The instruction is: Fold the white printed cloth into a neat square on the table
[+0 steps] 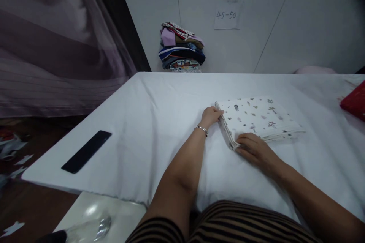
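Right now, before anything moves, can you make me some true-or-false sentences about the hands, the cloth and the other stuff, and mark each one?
1. The left hand touches the folded printed cloth. True.
2. The right hand is at that cloth's near left corner. True.
3. The silver bracelet is on the right hand's wrist. False: it is on the left hand's wrist.
4. The black smartphone lies on the white tablecloth. True.
5. The stack of folded fabrics is at the tablecloth's near edge. False: it is beyond the far edge.
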Available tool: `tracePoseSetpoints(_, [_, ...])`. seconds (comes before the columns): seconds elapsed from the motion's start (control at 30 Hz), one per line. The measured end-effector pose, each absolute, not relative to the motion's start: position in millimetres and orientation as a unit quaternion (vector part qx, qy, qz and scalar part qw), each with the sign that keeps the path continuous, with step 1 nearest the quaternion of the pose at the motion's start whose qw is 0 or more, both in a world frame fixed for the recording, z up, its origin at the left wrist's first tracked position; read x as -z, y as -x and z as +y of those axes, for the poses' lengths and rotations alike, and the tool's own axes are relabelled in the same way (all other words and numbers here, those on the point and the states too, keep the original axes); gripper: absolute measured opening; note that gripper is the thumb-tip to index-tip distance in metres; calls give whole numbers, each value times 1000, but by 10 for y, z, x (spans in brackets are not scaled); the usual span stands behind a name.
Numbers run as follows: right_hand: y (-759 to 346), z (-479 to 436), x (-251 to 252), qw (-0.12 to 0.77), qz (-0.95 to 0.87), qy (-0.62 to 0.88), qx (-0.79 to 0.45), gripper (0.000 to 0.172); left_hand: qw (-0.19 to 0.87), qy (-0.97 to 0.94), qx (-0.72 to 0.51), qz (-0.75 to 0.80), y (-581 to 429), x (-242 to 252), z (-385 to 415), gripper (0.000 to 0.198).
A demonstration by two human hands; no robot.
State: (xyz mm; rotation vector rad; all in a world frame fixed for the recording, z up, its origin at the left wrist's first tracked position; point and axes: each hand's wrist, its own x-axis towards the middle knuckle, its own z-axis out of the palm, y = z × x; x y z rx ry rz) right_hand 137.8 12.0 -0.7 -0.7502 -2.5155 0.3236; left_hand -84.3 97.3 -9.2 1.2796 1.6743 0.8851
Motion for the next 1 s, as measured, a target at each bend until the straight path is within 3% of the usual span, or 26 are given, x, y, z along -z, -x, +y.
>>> tracePoseSetpoints(0.63, [-1342, 74, 5, 290, -883, 336, -150, 10, 404, -523, -341, 668, 844, 93, 980, 24])
tracePoseSetpoints(1.0, [-1341, 72, -8, 265, -914, 295, -88, 12, 410, -519, -336, 671, 844, 99, 1003, 24])
